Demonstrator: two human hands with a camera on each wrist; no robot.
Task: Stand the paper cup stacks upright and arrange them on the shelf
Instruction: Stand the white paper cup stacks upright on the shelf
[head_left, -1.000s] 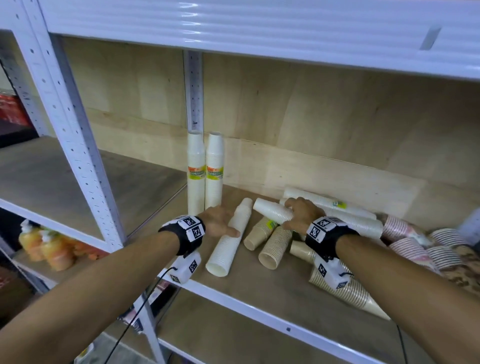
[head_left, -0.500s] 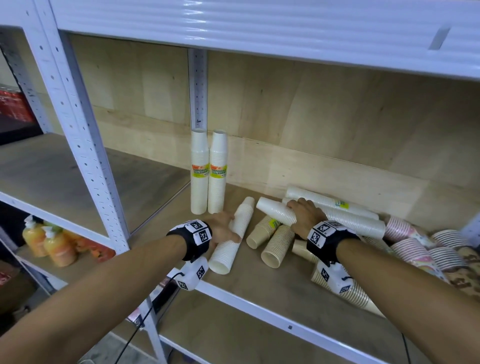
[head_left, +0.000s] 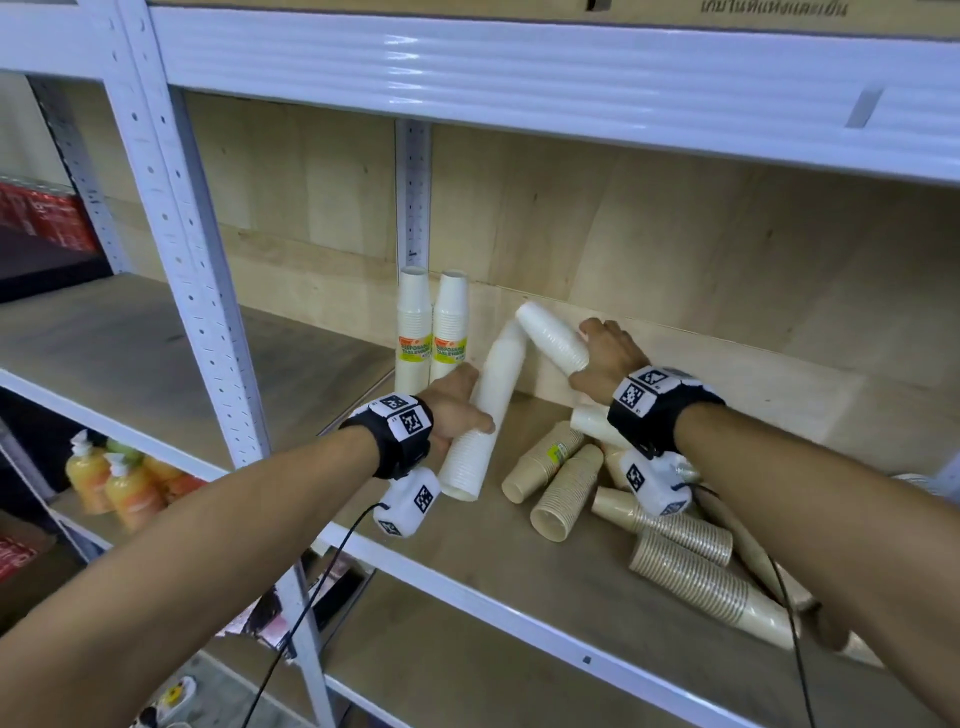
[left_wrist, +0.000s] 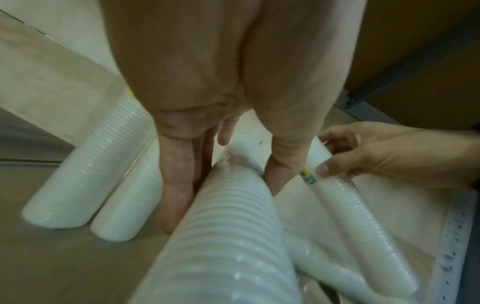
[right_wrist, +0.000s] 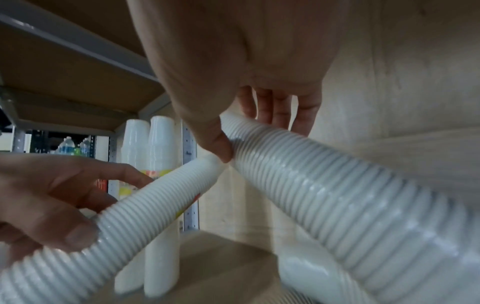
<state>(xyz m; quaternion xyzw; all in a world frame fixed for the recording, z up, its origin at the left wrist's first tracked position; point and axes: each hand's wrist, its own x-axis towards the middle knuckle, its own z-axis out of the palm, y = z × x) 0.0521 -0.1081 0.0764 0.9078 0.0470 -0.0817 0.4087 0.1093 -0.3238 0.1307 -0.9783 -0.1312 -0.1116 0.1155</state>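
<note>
Both white stacks (head_left: 485, 410) lifted, tilted tip-to-tip | left hand (head_left: 451, 410) grip, right hand (head_left: 605, 358) grip: each grasping 1

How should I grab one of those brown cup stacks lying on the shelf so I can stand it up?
Take the nearest-to-center brown cup stack around its middle, coming down from above, fingers and thumb wrapping opposite sides. It lies flat with its wide open mouth toward the shelf's front edge, so probably tip that wide end down to stand it. A mid-body grip should keep the nested cups from sliding apart.
</note>
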